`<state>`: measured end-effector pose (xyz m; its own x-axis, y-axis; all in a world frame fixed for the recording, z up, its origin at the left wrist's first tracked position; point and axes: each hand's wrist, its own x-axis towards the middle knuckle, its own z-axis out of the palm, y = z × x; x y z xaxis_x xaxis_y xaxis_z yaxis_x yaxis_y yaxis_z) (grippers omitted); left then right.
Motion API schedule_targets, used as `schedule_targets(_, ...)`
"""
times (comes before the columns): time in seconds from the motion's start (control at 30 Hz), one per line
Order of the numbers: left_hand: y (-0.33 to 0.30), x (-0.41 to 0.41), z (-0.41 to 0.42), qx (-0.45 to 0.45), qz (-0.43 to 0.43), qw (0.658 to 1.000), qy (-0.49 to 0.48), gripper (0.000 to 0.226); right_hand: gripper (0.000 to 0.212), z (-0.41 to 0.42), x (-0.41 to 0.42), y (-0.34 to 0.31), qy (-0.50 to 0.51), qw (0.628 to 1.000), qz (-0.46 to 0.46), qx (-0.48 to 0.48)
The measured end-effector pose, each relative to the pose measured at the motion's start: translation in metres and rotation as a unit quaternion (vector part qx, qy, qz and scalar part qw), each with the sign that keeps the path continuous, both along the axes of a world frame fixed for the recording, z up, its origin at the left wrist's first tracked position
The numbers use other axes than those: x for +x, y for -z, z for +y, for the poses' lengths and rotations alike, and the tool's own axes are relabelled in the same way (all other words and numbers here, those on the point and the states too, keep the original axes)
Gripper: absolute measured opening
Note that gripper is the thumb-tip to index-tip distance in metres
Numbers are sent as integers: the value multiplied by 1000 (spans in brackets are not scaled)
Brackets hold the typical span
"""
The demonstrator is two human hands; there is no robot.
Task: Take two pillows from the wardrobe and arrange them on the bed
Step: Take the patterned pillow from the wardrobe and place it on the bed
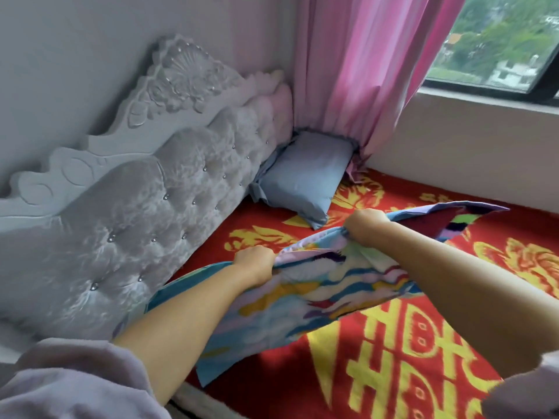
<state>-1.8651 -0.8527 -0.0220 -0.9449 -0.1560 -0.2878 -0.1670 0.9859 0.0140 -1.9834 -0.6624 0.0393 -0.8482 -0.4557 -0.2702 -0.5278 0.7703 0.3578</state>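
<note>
A plain blue pillow [302, 176] leans in the far corner of the bed [408, 343], against the headboard and under the curtain. A second pillow [308, 297], in a colourful patterned case, hangs just above the red and yellow bedspread near the headboard. My left hand [254, 261] grips its far edge on the left. Further right along the same edge, my right hand [364, 226] holds it in a fist. Both forearms stretch out over the pillow.
The tufted grey headboard [145, 213] runs along the left side. A pink curtain [357, 71] hangs into the corner, touching the blue pillow. A white wall and a window [499, 40] border the bed's far side.
</note>
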Motion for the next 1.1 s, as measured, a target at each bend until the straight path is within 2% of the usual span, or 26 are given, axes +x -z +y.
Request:
schedule_targets(0.2,28,-60,-30,19,-71,997,1,28,34,-31,-59,37,21,997,-72,33)
schedule_targets(0.37,64,-122,-61,39,-79,996,17,26,32,-54,-116,66,54,990,-117,65)
schedule_targets(0.43,91,-147,-75,48,-67,996,26,26,31,-60,-135,94,62,992,-101,54)
schedule_targets(0.5,124,-171,-91,64,-53,996,32,26,34,-64,-148,134,68,995,-66,18)
schedule_targets(0.6,175,-207,-126,87,-28,995,39,28,53,-82,-157,202,107,989,-38,-92)
schedule_targets(0.7,223,-236,-166,106,-35,993,44,31,68,-116,-144,270,179,962,-123,-165)
schedule_targets(0.8,270,-258,-200,95,-85,989,71,35,67,-140,-108,336,249,917,-202,-239)
schedule_targets(0.87,301,-260,-221,119,-143,978,91,41,67,-141,-76,372,297,889,-193,-290)
schedule_targets(0.93,329,-258,-237,118,-168,976,78,52,70,-132,-42,399,399,844,-143,-327)
schedule_targets(1.0,349,-261,-245,95,-134,985,57,64,75,-119,-12,420,533,756,-69,-374)
schedule_targets(1.1,363,-283,-244,72,-88,993,39,78,88,-103,13,441,669,589,-4,-454)
